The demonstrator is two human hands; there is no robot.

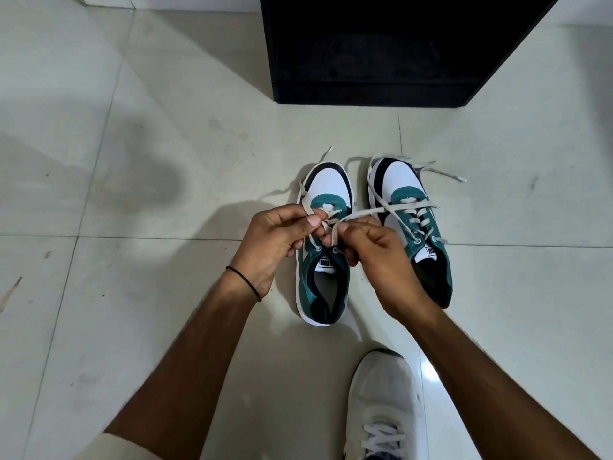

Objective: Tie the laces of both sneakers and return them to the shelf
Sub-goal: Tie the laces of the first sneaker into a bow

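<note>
A: Item, left side?
B: Left hand (270, 242), black band at wrist; fingers pinching a lace (306, 207) of the left sneaker (323, 260).
A: Centre?
B: That sneaker, teal and white, on the tiled floor (132, 127). Right hand (374, 257) fingers pinching its other lace end.
A: Right?
B: Right sneaker (416, 224) just beside, laces loose. Black shelf (381, 48) beyond; worn white shoe (381, 403) nearest.

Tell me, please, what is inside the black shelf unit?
The black shelf unit shows only dark interior; nothing distinct is visible. Shadow hides any contents.
</note>
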